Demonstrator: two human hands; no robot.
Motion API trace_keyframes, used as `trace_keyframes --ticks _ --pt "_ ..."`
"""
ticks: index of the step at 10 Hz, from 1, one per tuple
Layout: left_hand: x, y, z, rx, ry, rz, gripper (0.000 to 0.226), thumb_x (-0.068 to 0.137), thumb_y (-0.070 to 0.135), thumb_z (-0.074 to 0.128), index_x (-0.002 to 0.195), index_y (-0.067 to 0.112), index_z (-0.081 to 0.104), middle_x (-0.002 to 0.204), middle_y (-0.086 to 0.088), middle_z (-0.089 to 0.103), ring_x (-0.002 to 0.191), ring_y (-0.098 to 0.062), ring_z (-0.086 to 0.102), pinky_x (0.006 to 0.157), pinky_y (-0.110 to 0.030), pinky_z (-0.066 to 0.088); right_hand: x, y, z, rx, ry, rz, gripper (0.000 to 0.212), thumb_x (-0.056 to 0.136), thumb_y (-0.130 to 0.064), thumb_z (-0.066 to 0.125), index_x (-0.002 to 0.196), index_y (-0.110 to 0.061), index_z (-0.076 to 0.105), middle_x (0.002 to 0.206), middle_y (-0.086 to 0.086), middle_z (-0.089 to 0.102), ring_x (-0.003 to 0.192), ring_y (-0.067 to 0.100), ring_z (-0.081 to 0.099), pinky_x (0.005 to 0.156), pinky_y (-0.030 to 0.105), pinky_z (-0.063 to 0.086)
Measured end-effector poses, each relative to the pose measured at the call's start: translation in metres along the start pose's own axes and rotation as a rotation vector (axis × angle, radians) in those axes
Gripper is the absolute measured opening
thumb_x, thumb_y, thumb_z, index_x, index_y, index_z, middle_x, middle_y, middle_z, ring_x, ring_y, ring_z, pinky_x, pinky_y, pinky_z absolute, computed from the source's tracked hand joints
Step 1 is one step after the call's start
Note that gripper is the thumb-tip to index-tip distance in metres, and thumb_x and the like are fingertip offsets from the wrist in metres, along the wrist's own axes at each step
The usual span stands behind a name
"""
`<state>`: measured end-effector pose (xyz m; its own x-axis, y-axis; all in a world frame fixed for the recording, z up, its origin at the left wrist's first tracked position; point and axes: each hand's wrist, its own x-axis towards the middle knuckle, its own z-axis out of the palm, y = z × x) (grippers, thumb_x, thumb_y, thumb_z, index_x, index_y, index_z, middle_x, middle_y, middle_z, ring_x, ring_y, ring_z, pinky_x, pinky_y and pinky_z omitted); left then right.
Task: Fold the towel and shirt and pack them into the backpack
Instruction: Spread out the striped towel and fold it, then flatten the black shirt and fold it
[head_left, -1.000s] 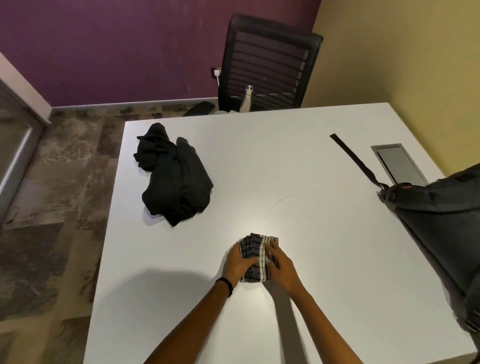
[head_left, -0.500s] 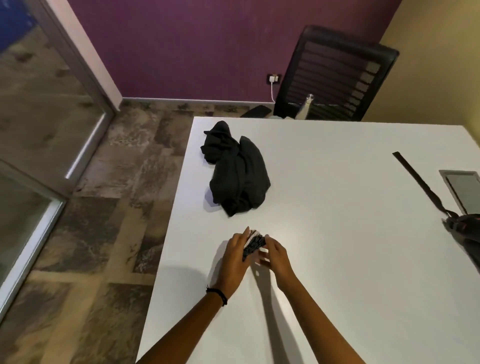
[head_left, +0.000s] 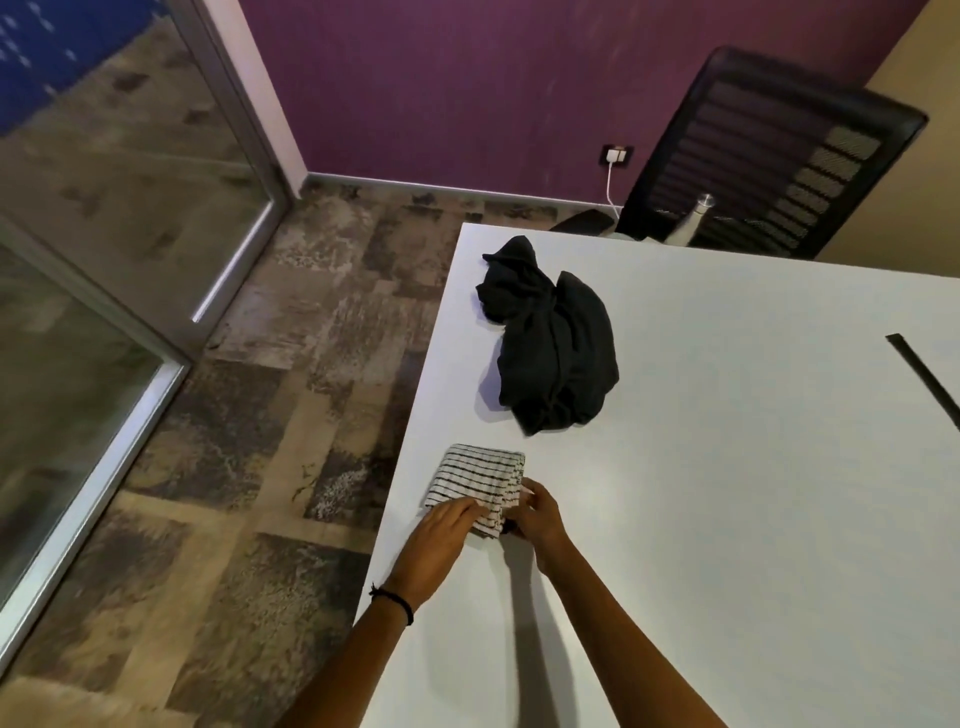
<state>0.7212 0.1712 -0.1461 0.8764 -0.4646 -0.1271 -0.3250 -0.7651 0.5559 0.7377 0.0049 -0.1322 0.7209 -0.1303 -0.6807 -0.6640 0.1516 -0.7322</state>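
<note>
While my left hand (head_left: 449, 522) presses flat on the towel (head_left: 478, 475) | right hand (head_left: 537, 514) pinches its edge | seems soft, light: grip stacked folds

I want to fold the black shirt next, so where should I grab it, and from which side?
Probably the narrow bunched end sticking out at the far left of the black shirt. It stands clear of the crumpled heap, so fingers can close round it. Come from the left edge of the table with the left hand, now flat on the striped towel.
</note>
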Motion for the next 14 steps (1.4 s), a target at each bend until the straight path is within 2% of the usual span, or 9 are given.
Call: trace_keyframes --ticks 1,2,3,4,5,7,10,12,14 --pt "0.003 -0.003 -0.010 0.058 -0.042 0.047 0.050 0.099 0.042 0.021 0.128 0.017 0.053 0.133 0.000 0.053 0.123 -0.015 0.048 0.103 -0.025 0.033 0.007 0.011 -0.002 -0.139 0.030 0.012 0.048 0.077 0.003 0.064 0.123 -0.005 0.050 0.111 0.012 0.063 0.098 0.028 0.064 0.083 0.042 0.056" --pt "0.015 -0.012 -0.009 0.199 0.051 0.141 0.057 0.101 0.043 0.008 0.121 0.022 0.056 0.125 0.004 0.059 0.115 -0.011 0.055 0.097 -0.032 0.049 0.010 0.018 -0.005 -0.209 0.032 -0.047 0.046 0.079 0.006 0.059 0.123 -0.007 0.051 0.107 0.010 0.064 0.096 0.026 0.064 0.079 0.034 0.057" --pt "0.032 -0.009 -0.004 0.119 -0.009 0.080 0.048 0.101 0.045 0.015 0.135 0.024 0.041 0.140 -0.004 0.049 0.130 -0.020 0.040 0.113 -0.043 0.024 0.006 0.009 -0.006 -0.336 -0.075 -0.141 0.038 0.086 0.000 0.057 0.118 -0.019 0.052 0.099 -0.001 0.065 0.091 0.018 0.063 0.070 0.017 0.053" --pt "0.049 -0.004 0.002 0.228 -0.090 0.028 0.055 0.099 0.050 0.012 0.143 0.023 0.031 0.149 -0.006 0.037 0.138 -0.026 0.031 0.112 -0.052 0.005 0.009 0.002 -0.008 -0.481 -0.152 -0.172 0.053 0.091 -0.005 0.052 0.139 -0.017 0.035 0.117 0.006 0.060 0.101 0.018 0.060 0.085 0.023 0.049" --pt "0.048 -0.011 0.014 0.292 -0.137 -0.007 0.060 0.098 0.052 0.008 0.150 0.021 0.012 0.150 -0.008 0.035 0.135 -0.031 0.037 0.112 -0.053 0.014 0.015 -0.007 -0.013 -0.586 -0.070 -0.210 0.055 0.094 -0.005 0.047 0.144 -0.012 0.027 0.131 0.016 0.053 0.117 0.027 0.054 0.097 0.031 0.043" --pt "0.046 -0.026 0.028 0.317 -0.154 0.017 0.059 0.100 0.050 0.010 0.150 0.020 0.008 0.154 -0.004 0.018 0.137 -0.029 0.032 0.108 -0.049 0.016 0.029 -0.043 -0.027 -0.452 0.232 -0.522 0.040 0.093 -0.006 0.050 0.131 0.002 0.043 0.126 0.019 0.056 0.112 0.031 0.056 0.083 0.005 0.039" --pt "0.049 -0.030 0.021 0.351 -0.168 -0.014 0.057 0.100 0.046 0.009 0.150 0.018 0.008 0.151 -0.004 0.030 0.135 -0.029 0.036 0.112 -0.047 0.003 0.066 -0.103 -0.035 -0.302 0.392 -0.447 0.047 0.092 -0.007 0.050 0.136 -0.001 0.034 0.127 0.019 0.051 0.117 0.030 0.051 0.096 0.031 0.041" --pt "0.055 -0.040 0.020 0.352 -0.154 -0.013 0.058 0.099 0.048 0.011 0.150 0.019 0.010 0.154 -0.004 0.017 0.137 -0.030 0.032 0.110 -0.049 0.013 0.085 -0.113 -0.031 -0.252 0.367 -0.292 0.047 0.088 -0.017 0.062 0.128 -0.002 0.041 0.095 0.014 0.057 0.093 0.025 0.058 0.092 0.036 0.048" --pt "0.065 -0.035 0.011 0.346 -0.144 -0.008 0.054 0.101 0.045 0.010 0.150 0.024 0.009 0.153 -0.004 0.029 0.139 -0.026 0.029 0.113 -0.051 0.018 0.092 -0.122 -0.028 -0.299 0.350 -0.259 0.032 0.082 -0.018 0.070 0.102 -0.010 0.047 0.069 0.000 0.051 0.077 0.023 0.058 0.080 0.031 0.048"
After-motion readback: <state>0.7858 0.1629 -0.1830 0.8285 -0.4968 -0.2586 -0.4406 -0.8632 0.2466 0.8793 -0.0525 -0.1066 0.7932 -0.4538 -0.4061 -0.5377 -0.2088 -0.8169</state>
